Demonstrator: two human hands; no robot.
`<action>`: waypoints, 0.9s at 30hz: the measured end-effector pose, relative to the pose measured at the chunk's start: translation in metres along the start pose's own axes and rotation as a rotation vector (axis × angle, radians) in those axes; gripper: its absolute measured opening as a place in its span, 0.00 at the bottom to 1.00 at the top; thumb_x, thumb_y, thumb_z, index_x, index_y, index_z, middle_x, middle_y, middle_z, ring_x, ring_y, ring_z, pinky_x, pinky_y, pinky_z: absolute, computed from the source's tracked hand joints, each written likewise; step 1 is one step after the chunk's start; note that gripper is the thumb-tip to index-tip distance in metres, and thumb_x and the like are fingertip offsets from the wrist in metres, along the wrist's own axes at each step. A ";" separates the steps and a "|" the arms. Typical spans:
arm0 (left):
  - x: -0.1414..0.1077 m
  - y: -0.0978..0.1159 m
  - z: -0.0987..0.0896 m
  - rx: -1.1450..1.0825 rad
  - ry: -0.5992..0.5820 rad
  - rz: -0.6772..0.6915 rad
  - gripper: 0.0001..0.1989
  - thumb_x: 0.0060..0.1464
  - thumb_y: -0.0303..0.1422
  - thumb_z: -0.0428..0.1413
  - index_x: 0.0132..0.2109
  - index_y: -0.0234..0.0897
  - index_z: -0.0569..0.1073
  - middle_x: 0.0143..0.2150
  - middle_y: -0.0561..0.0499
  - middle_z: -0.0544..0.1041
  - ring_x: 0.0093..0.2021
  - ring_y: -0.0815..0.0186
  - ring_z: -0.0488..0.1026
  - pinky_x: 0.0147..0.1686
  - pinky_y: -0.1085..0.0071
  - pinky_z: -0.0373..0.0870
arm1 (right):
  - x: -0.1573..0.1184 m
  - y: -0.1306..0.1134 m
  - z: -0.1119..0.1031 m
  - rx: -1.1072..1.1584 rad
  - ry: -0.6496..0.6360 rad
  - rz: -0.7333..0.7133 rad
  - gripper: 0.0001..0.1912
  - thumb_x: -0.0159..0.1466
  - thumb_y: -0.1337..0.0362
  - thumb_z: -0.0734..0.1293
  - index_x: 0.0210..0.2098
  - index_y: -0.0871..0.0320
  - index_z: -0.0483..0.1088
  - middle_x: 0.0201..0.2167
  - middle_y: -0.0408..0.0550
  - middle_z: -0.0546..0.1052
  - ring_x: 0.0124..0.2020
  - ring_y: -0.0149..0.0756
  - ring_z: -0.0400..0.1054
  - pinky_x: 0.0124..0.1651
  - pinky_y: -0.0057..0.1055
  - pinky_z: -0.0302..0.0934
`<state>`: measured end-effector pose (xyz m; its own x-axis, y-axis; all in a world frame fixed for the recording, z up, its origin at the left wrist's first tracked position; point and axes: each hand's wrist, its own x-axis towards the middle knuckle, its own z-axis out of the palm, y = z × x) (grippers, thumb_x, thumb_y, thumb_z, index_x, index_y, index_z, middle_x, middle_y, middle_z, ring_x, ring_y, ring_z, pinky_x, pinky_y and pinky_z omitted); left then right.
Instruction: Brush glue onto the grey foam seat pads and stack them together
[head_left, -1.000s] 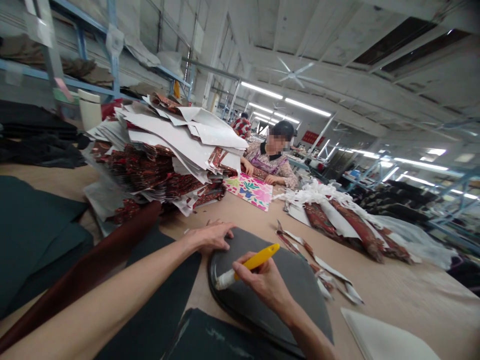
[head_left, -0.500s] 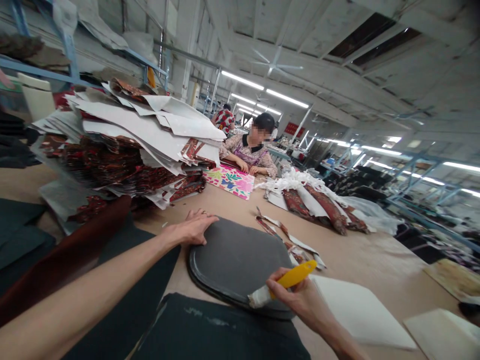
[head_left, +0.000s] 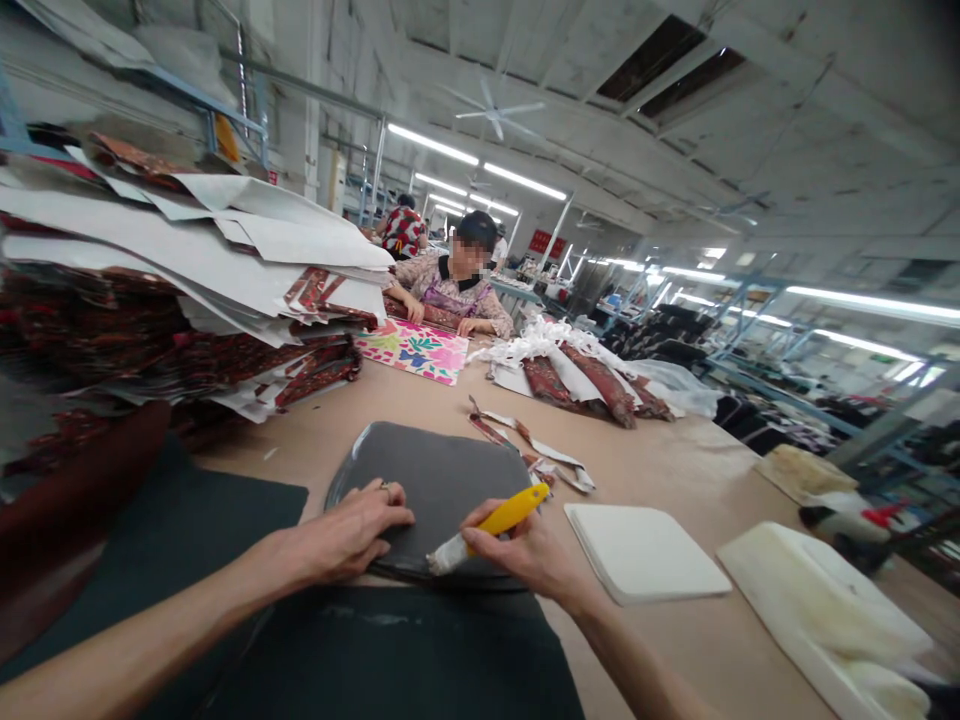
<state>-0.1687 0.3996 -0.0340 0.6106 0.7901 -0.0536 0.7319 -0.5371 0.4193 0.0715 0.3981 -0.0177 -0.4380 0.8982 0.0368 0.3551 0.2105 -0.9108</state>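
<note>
A stack of dark grey panels with rounded corners [head_left: 450, 465] lies on the table in front of me. My left hand [head_left: 364, 530] rests on its near left part, fingers bent and a little apart, with a ring on one finger. In my right hand [head_left: 517, 550] is a brush [head_left: 514, 508] with a yellow handle. Its pale bristles, angled down to the left, are at the panel's near edge; whether they touch is hard to tell. Dark green sheet material [head_left: 405, 650] with whitish smears lies just below the panels.
A tall pile of white-backed patterned pieces [head_left: 225, 250] stands at left. Narrow scraps [head_left: 540, 445] lie beyond the panels. White pads [head_left: 645, 550] and a whitish plastic container [head_left: 825, 590] are at right. Across the table a person [head_left: 457, 280] handles a floral piece [head_left: 420, 350].
My left hand has come from the panel's far left edge to its near left part. The brush has shifted left along the near edge. The view has turned somewhat right.
</note>
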 end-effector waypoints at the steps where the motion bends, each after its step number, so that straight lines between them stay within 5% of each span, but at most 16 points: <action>1: 0.000 0.000 0.000 0.002 0.001 -0.005 0.22 0.50 0.24 0.49 0.52 0.43 0.65 0.53 0.47 0.62 0.54 0.56 0.58 0.56 0.56 0.52 | -0.005 0.004 -0.006 -0.018 0.006 0.005 0.06 0.55 0.61 0.65 0.27 0.57 0.70 0.25 0.40 0.69 0.28 0.30 0.61 0.32 0.25 0.55; 10: 0.001 -0.004 0.002 -0.016 0.011 0.018 0.22 0.49 0.25 0.47 0.52 0.45 0.64 0.52 0.47 0.62 0.53 0.56 0.58 0.54 0.54 0.53 | -0.043 0.034 -0.082 -0.165 0.214 0.082 0.11 0.54 0.56 0.67 0.27 0.58 0.70 0.25 0.44 0.71 0.29 0.34 0.63 0.35 0.30 0.57; 13: 0.003 -0.002 0.001 -0.003 0.000 -0.008 0.23 0.49 0.24 0.47 0.52 0.44 0.64 0.53 0.47 0.62 0.54 0.56 0.57 0.55 0.52 0.51 | -0.041 0.028 -0.081 -0.126 0.239 0.059 0.11 0.55 0.55 0.66 0.28 0.57 0.70 0.26 0.43 0.71 0.30 0.34 0.64 0.35 0.30 0.58; 19: 0.006 -0.009 0.010 0.003 0.021 -0.029 0.23 0.49 0.26 0.47 0.54 0.45 0.63 0.56 0.47 0.61 0.58 0.54 0.55 0.56 0.52 0.51 | -0.031 0.025 -0.065 -0.074 0.094 0.036 0.11 0.55 0.56 0.66 0.30 0.58 0.72 0.27 0.43 0.72 0.30 0.32 0.65 0.35 0.27 0.59; 27: 0.012 -0.018 0.010 -0.007 0.065 0.051 0.19 0.51 0.26 0.45 0.49 0.45 0.66 0.51 0.48 0.65 0.52 0.58 0.61 0.52 0.59 0.57 | -0.055 0.041 -0.124 -0.113 0.347 0.088 0.13 0.52 0.55 0.69 0.27 0.59 0.71 0.20 0.40 0.68 0.23 0.29 0.59 0.27 0.26 0.54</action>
<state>-0.1713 0.4157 -0.0508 0.6263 0.7791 0.0267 0.6980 -0.5756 0.4259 0.2128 0.4053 -0.0064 -0.1023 0.9881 0.1149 0.4761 0.1500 -0.8665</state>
